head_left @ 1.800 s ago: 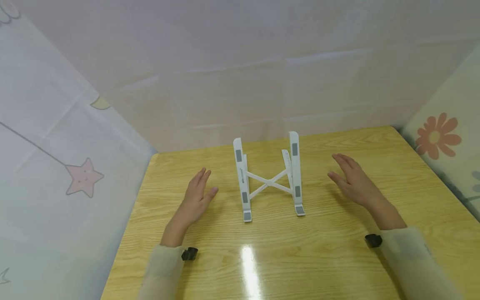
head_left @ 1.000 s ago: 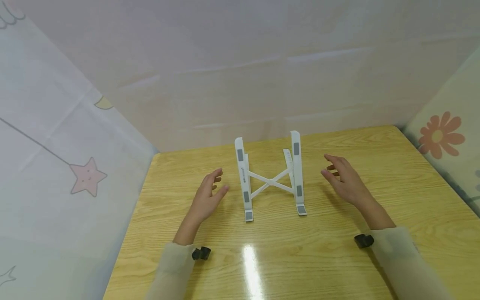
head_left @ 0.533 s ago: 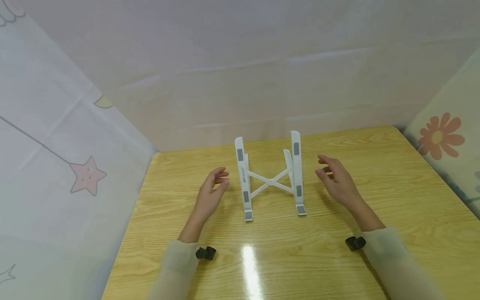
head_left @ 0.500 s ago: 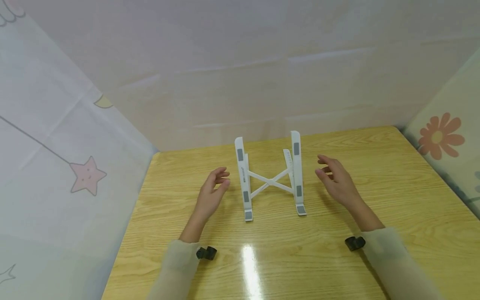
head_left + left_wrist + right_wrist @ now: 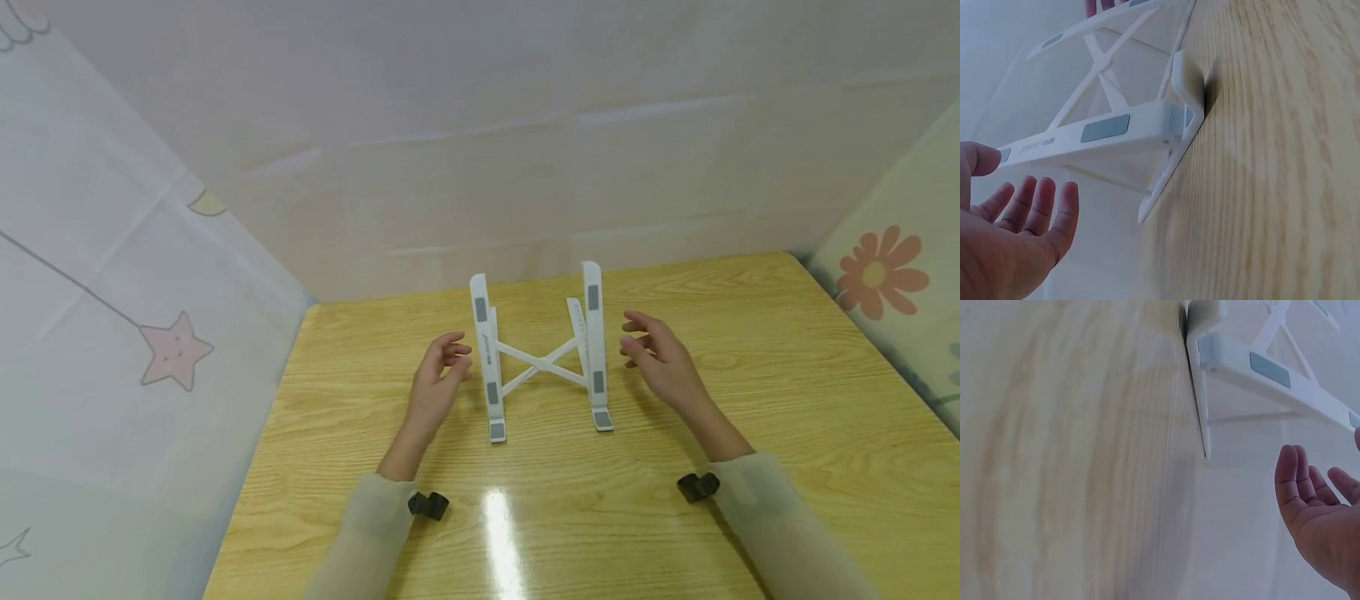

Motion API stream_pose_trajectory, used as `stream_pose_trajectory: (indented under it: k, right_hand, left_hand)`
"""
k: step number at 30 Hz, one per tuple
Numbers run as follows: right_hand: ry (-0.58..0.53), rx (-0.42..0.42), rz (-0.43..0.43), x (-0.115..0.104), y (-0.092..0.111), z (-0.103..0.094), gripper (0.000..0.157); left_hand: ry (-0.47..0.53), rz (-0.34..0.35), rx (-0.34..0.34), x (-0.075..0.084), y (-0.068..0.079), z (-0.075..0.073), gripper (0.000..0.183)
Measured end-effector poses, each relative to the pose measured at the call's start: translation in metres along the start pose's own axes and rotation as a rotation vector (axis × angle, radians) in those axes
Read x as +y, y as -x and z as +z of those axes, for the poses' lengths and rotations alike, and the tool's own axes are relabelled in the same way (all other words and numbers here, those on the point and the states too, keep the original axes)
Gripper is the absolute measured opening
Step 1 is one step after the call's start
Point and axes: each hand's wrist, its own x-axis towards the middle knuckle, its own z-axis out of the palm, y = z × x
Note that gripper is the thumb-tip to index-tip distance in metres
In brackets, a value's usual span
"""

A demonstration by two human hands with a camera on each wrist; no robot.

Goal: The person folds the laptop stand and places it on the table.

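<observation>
A white folding laptop stand (image 5: 540, 364) stands unfolded on the wooden table, its two sloping arms with grey pads joined by an X-shaped brace. Just left of its left arm is my left hand (image 5: 437, 385), fingers loosely bent and holding nothing. My right hand (image 5: 663, 362) hovers a short way right of the right arm, likewise with relaxed fingers and an empty palm. In the left wrist view the left thumb and fingers spread on either side of the stand's arm (image 5: 1105, 128). The right wrist view has the right fingers (image 5: 1288, 472) beneath the other arm (image 5: 1269, 372).
The yellow wood-grain table (image 5: 600, 517) carries the stand near its back half. Pale cloth walls surround it: a plain one behind, one with a pink star (image 5: 177, 351) on the left, one with an orange flower (image 5: 877, 272) on the right.
Both hands have moved inward toward the stand, the left one rightward and the right one leftward, and their fingers have bent a little more. The stand keeps its place on the table.
</observation>
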Motion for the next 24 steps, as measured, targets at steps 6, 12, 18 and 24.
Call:
stream_pose_trajectory:
  k: [6,12,18,24]
  right_hand:
    - [-0.073,0.012,0.002,-0.002,-0.004,0.006,0.047]
    - [-0.128,0.016,0.012,-0.005,-0.006,0.013,0.046]
    - [-0.195,0.019,0.034,-0.003,-0.007,0.017,0.047]
    - [-0.24,0.011,0.029,0.0,-0.008,0.018,0.048]
  left_hand:
    - [0.044,-0.003,-0.001,-0.005,-0.005,0.005,0.041]
    - [0.074,-0.019,0.016,-0.023,-0.014,0.009,0.043]
    - [0.127,-0.007,0.035,-0.024,-0.018,0.015,0.044]
    - [0.118,-0.018,0.053,-0.024,-0.021,0.019,0.043]
